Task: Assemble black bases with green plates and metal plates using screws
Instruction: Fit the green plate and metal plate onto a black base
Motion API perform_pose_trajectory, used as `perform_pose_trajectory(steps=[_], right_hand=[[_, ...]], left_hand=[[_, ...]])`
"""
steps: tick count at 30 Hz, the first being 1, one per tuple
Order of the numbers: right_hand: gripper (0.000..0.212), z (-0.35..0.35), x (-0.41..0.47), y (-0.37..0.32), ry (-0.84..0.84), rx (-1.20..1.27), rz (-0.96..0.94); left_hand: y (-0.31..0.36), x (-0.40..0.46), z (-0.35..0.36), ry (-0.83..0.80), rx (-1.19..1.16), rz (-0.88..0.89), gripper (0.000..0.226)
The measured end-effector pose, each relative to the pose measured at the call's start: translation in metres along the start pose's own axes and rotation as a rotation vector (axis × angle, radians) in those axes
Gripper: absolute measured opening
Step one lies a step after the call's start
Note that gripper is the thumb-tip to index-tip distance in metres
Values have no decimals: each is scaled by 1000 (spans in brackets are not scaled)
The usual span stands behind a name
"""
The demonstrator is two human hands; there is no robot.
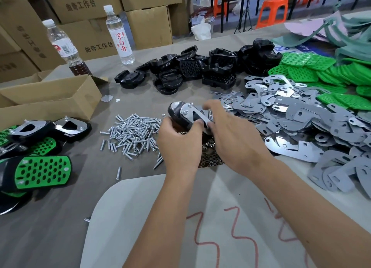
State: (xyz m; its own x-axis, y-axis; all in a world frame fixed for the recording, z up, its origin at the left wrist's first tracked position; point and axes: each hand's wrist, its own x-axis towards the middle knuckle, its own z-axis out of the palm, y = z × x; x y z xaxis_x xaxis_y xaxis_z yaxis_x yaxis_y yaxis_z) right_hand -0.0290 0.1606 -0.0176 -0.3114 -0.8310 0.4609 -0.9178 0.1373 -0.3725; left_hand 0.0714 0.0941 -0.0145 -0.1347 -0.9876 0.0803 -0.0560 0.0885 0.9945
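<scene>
Above the table's middle I hold a black base [177, 112] with a shiny metal plate [197, 115] laid on it and screw ends poking up through the plate. My left hand [180, 141] grips the base from below, thumb on the plate's near edge. My right hand [230, 135] holds the right side of the plate, fingers curled over it. Loose screws [132, 133] lie in a heap to the left, and small nuts [210, 155] lie under my hands. Black bases [200, 67] are piled at the back, metal plates [301, 117] at the right, green plates [331, 75] at the far right.
Finished assemblies [40, 167] with green plates lie at the left edge. An open cardboard box [50, 99] stands at the left, two water bottles [120, 35] behind it, more cartons beyond. A pale sheet [160, 217] with red marks covers the near table.
</scene>
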Motion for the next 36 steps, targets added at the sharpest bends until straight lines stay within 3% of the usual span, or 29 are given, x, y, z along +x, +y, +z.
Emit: perform_pose_trajectory(steps=[6, 16, 23, 27, 30, 33, 36], right_hand=[[63, -1, -1, -3, -70, 8, -8], [42, -2, -3, 7, 127, 281, 292], [29, -5, 2, 18, 191, 567, 544], [31, -7, 6, 20, 166, 887, 743], [30, -10, 8, 21, 130, 1089, 854], [16, -9, 8, 23, 160, 1032, 765], [12, -12, 4, 19, 149, 644, 383]], left_hand=[[-2, -3, -1, -5, 31, 42, 19], [1, -21, 13, -132, -1, 222, 26], [1, -20, 12, -279, -2, 368, 26], [-1, -16, 9, -348, 129, 591, 23], [-1, -17, 9, -368, 140, 641, 24], [1, -18, 9, -302, 67, 545, 25], [3, -13, 5, -153, -2, 372, 25]])
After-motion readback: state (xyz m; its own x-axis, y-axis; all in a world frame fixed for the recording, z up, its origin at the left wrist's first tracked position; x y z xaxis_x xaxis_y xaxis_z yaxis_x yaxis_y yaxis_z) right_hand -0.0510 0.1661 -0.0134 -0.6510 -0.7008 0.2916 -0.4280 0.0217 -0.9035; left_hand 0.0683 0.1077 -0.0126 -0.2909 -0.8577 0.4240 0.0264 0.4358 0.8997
